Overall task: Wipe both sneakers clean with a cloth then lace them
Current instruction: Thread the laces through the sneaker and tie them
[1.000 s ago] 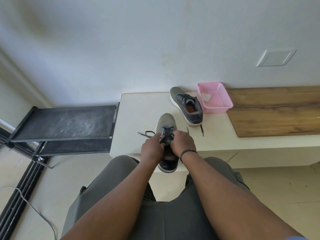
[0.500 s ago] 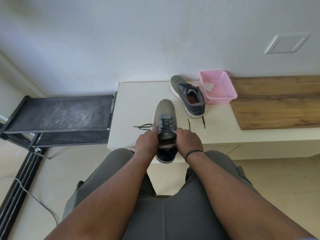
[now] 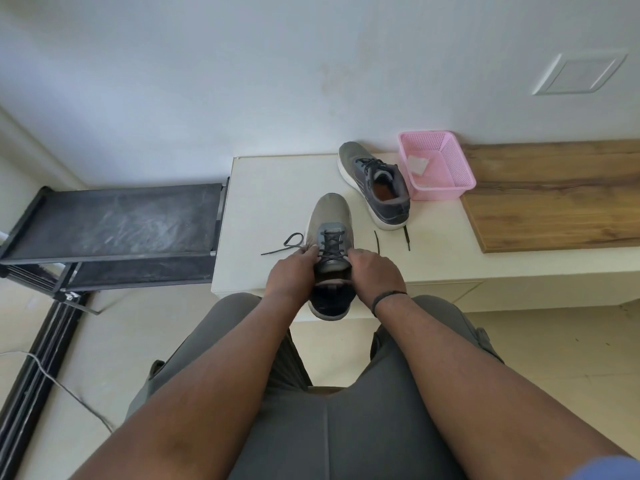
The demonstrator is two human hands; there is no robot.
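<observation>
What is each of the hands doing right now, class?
Left hand: fingers curled on the near sneaker, pinching its lace at the left eyelets.
Right hand: fingers curled on the same sneaker's right side, at the laces.

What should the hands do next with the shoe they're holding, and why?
Probably pull both lace ends snug and start the knot. The near sneaker has its laces already crossed up to the top, the left hand and right hand grip its sides, and a loose lace end lies on the bench.
</observation>
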